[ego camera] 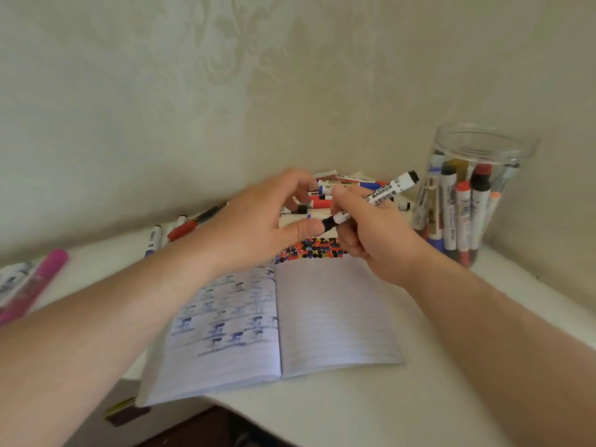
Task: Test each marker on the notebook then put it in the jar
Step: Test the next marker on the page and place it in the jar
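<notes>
Head view: above an open lined paper notebook (335, 314) on a white tabletop (371, 411), the right hand (374, 240) grasps a white-barrelled black whiteboard marker (371, 198) around its middle, fingers curled round the barrel, the marker tilted with one black end up toward the jar and the other black end down toward the left hand (258, 224); the left hand's thumb (306, 229) touches that lower black end, the other fingers arched above it and holding nothing that can be seen (whether the lower end is a cap or a bare tip cannot be told).

A band of black, red, blue and orange test dots (314, 251) runs across the top of the right-hand page; the left page shows blue marks, blurred.

At right stands a clear round plastic jar (477, 146), lidless, already holding several upright markers; a heap of untested markers (332, 188) lies behind the hands, and a red marker (193, 222), a blue-capped marker (153, 240) and a pink marker (35, 282) lie apart at left.

By appearance the marker is light, stiff and smooth plastic, likely a little slippery; a firm hold at mid-barrel suits it, with the cap end taken between thumb and forefinger for pulling; the jar looks light enough to tip if knocked.
</notes>
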Motion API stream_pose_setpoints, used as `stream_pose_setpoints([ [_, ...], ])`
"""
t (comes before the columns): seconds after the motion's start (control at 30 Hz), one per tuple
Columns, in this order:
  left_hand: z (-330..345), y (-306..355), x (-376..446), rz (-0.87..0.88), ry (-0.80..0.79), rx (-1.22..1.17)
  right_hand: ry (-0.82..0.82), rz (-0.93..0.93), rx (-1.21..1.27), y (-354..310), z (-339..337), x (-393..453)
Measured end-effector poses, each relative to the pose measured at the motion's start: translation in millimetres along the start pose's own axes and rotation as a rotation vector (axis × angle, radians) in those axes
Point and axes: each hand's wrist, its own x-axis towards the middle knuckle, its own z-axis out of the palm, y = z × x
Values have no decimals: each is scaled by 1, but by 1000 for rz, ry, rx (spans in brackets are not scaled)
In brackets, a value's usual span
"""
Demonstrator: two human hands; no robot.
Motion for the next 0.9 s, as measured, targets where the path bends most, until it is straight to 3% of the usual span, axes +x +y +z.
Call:
stream_pose_setpoints([
  [0.07,20,-6,-3,-14,-66,30,-3,41,62,4,1,0],
  [0.23,44,-10,-3,-9,-57,-22,35,-35,-45,14,0,1],
  [0.33,51,-5,-1,28,-78,-33,49,-40,66,13,2,2],
  [0.5,56,-15,-3,24,-70,61,-29,-32,57,17,6,3],
  [0.9,54,-20,-2,-21,-60,-135,-85,-61,48,16,6,4],
])
